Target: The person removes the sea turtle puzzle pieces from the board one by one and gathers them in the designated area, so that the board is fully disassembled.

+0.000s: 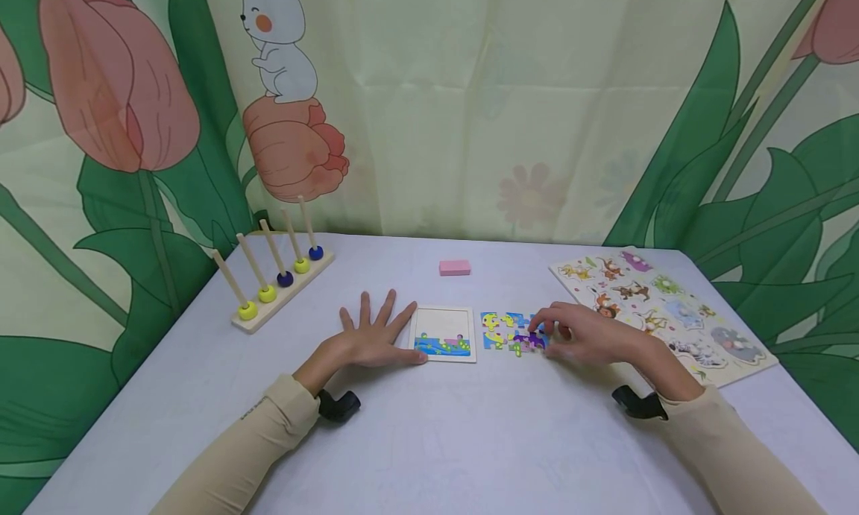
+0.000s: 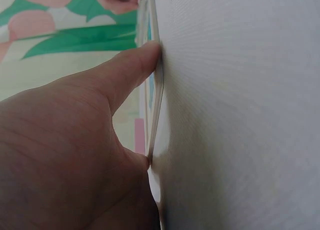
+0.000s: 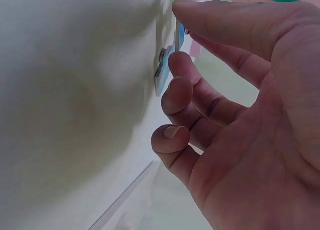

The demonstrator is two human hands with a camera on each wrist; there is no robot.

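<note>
My left hand (image 1: 371, 340) lies with fingers spread at the left side of a small white puzzle frame (image 1: 439, 321). Its thumb touches the frame's lower left corner and the index fingertip is at the upper left one. Several joined pieces (image 1: 443, 346) with a blue and green picture fill the frame's lower part. Right of the frame lie loose jigsaw pieces (image 1: 495, 339) in blue, yellow and purple. Over their right end, my right hand (image 1: 590, 335) pinches a thin puzzle piece (image 3: 177, 36) between thumb and fingertips. The other fingers of that hand are curled.
A pink block (image 1: 455, 267) sits behind the frame. At the back left stands a wooden peg stand (image 1: 282, 300) with yellow and dark blue beads. To the right, partly behind my right hand, is a large animal puzzle board (image 1: 661, 295). A printed curtain (image 1: 429, 127) hangs behind the table.
</note>
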